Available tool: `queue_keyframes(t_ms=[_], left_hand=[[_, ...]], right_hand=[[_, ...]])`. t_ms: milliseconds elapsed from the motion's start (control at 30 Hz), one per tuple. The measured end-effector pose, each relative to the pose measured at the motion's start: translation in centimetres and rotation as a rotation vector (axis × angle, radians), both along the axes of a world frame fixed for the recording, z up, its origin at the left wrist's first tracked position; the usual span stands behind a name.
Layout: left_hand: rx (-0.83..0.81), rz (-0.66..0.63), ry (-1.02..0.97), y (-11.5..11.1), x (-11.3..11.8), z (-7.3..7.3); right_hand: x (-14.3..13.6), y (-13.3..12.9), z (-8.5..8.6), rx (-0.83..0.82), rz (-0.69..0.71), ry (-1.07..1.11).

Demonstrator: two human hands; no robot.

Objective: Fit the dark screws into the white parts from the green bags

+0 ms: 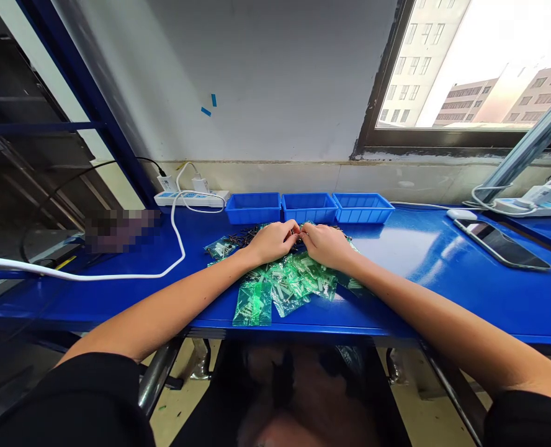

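Note:
Over a pile of small green-tinted plastic bags, my left hand and my right hand meet, fingertips pinched close together. Whatever sits between the fingers is too small and too covered to name. White pieces show through several of the bags. One bag lies flat at the table's front edge. Dark screws are heaped behind and left of my left hand, partly hidden by it. Another small bag lies beside them on the left.
Three blue bins, left, middle and right, stand along the wall behind the pile. A power strip with a white cable is at left. At right on the blue table lies a phone.

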State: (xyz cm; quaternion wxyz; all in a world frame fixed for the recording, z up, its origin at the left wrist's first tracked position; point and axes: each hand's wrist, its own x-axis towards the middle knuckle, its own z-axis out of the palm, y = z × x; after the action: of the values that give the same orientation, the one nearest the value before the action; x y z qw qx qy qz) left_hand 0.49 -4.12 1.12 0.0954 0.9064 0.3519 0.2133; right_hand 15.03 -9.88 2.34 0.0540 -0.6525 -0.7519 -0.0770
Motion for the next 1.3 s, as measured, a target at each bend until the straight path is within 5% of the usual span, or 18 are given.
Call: queue_keyframes(t_ms=[1300], left_hand=[[-0.003, 0.097, -0.012, -0.25, -0.03, 0.27]], right_hand=[[0.26, 0.34, -0.69, 0.074, 0.012, 0.094]])
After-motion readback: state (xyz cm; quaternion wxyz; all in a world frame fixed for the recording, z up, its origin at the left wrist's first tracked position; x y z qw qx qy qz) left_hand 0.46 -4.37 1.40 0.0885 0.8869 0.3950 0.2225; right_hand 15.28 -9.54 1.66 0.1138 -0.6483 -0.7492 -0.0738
